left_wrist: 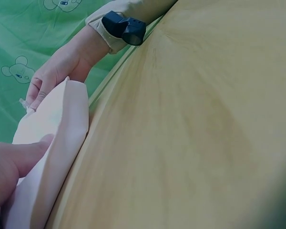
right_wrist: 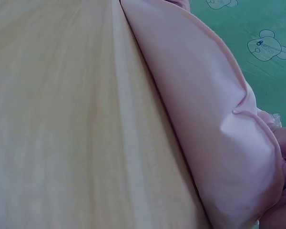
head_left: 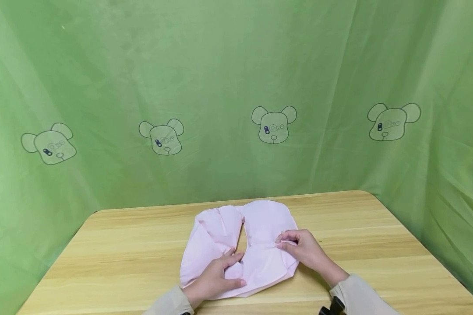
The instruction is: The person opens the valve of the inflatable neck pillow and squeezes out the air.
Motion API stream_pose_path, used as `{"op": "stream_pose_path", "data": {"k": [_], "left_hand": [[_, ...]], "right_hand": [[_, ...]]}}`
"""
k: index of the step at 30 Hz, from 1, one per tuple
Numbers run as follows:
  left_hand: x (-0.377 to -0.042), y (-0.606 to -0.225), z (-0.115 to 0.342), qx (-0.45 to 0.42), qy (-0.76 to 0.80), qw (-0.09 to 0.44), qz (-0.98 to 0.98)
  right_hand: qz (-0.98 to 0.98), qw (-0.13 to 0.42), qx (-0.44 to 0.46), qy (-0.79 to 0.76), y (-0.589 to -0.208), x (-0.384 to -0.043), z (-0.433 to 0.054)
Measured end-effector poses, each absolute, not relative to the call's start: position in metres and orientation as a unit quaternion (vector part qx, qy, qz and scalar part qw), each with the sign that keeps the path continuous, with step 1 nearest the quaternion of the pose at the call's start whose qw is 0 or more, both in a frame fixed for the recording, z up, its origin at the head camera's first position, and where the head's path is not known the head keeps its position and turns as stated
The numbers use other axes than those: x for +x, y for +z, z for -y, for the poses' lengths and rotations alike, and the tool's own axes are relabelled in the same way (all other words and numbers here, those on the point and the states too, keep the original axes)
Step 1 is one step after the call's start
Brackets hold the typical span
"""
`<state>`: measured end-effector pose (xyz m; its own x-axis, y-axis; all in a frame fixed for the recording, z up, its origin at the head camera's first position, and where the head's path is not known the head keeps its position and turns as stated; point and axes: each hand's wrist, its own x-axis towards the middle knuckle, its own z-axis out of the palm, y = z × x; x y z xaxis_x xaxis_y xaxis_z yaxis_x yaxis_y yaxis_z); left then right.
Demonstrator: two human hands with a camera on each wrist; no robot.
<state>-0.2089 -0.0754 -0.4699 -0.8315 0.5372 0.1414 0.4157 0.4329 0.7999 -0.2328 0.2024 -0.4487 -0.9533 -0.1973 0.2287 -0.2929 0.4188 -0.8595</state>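
A pale pink, U-shaped inflatable neck pillow (head_left: pixel 266 227) lies on the wooden table, puffed in parts and creased on its left half. My left hand (head_left: pixel 217 275) rests on its near left part, fingers spread beside the central gap and thumb (left_wrist: pixel 35 148) laid along the fabric. My right hand (head_left: pixel 303 249) is over the right half, where thumb and forefinger pinch at the surface. A small clear plastic valve (left_wrist: pixel 24 103) shows at those fingertips in the left wrist view. From the right wrist, the pillow's pink side (right_wrist: pixel 205 105) hides most of the hand's work.
The light wooden table (head_left: pixel 122 253) has rounded far corners. A green curtain (head_left: pixel 220 166) printed with bear heads hangs behind it and along both sides. A black wrist camera (left_wrist: pixel 126 28) sits on the right sleeve.
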Motion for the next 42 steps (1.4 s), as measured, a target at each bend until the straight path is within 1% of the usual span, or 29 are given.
{"op": "stream_pose_path", "data": {"k": [9, 16, 26, 35, 42], "left_hand": [[-0.211, -0.474, 0.075, 0.286, 0.429, 0.055, -0.855], [-0.212, -0.474, 0.074, 0.277, 0.424, 0.061, -0.86], [-0.215, -0.461, 0.078, 0.263, 0.441, 0.091, -0.853], [-0.218, -0.446, 0.082, 0.282, 0.435, 0.087, -0.851], [-0.221, -0.434, 0.076, 0.278, 0.45, 0.077, -0.845]], "right_hand": [[0.837, 0.049, 0.149, 0.525, -0.445, -0.23, -0.201], [0.843, 0.051, 0.142, 0.516, -0.446, -0.232, -0.202], [0.848, 0.053, 0.136, 0.509, -0.451, -0.233, -0.203], [0.846, 0.052, 0.141, 0.511, -0.45, -0.232, -0.204], [0.847, 0.056, 0.145, 0.509, -0.45, -0.232, -0.204]]}}
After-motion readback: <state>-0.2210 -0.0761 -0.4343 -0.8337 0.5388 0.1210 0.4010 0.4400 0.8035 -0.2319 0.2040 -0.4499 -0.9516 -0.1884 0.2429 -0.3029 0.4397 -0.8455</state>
